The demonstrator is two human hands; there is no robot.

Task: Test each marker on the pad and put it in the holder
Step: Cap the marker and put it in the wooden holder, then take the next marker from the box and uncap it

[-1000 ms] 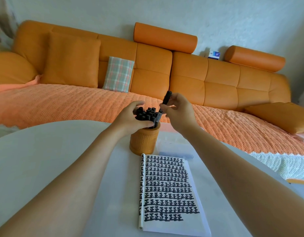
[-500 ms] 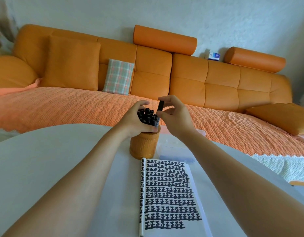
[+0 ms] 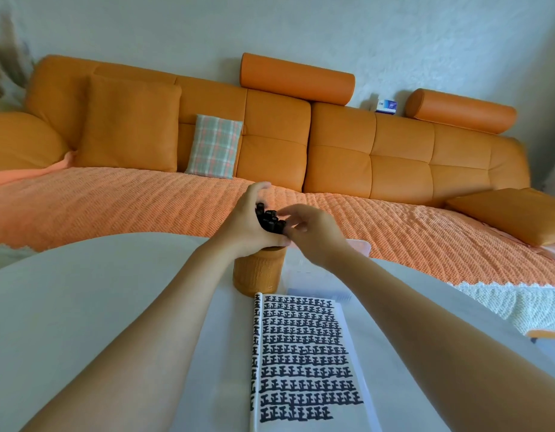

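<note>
Left hand (image 3: 245,226): fingers and thumb curled round the bunch of black markers (image 3: 270,219), gripping them just above the rim of the holder (image 3: 259,274). The markers stood upright in the holder, caps up, packed close together.

Right hand (image 3: 313,235): fingers bent, tips touching the caps on the right side of the bunch. Whether it pinched a marker or only rested on the caps could not be told (the fingertips overlapped the caps).

The holder, an orange woven cylinder, stood on the white desk (image 3: 82,307), touching or just beside the far left corner of the pad (image 3: 304,357). The pad lay flat between the forearms, its page covered in rows of black marks.

Behind the desk were an orange sofa (image 3: 363,151), a plaid cushion (image 3: 214,146) and a small box (image 3: 386,106) on the sofa back.
</note>
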